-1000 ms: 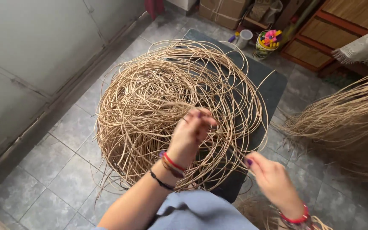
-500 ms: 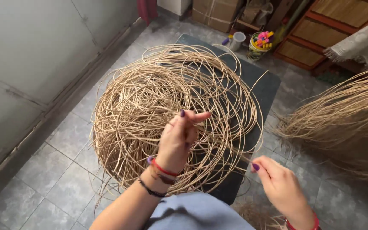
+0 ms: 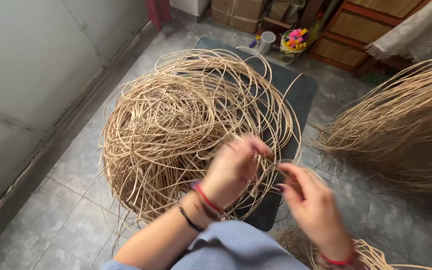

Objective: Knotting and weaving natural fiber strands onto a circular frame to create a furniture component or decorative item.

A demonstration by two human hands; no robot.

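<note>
A big tangled coil of tan rattan strands (image 3: 176,125) lies on a dark mat (image 3: 301,95) on the tiled floor. My left hand (image 3: 233,167), with red and black wristbands, pinches a strand at the coil's near right edge. My right hand (image 3: 311,205), wearing a red wristband, has come up close beside it, and its fingers close on the same thin strand (image 3: 281,167). Both hands are blurred by motion.
A second bundle of rattan (image 3: 406,125) fans out at the right. More strands (image 3: 371,252) lie by my right wrist. A bucket of coloured pieces (image 3: 293,42), a white cup (image 3: 266,42) and wooden shelving (image 3: 356,35) stand at the back. A grey wall (image 3: 31,75) runs along the left.
My right hand has moved up and left from beside the mat to meet my left hand. My left hand has shifted slightly right along the coil's edge.
</note>
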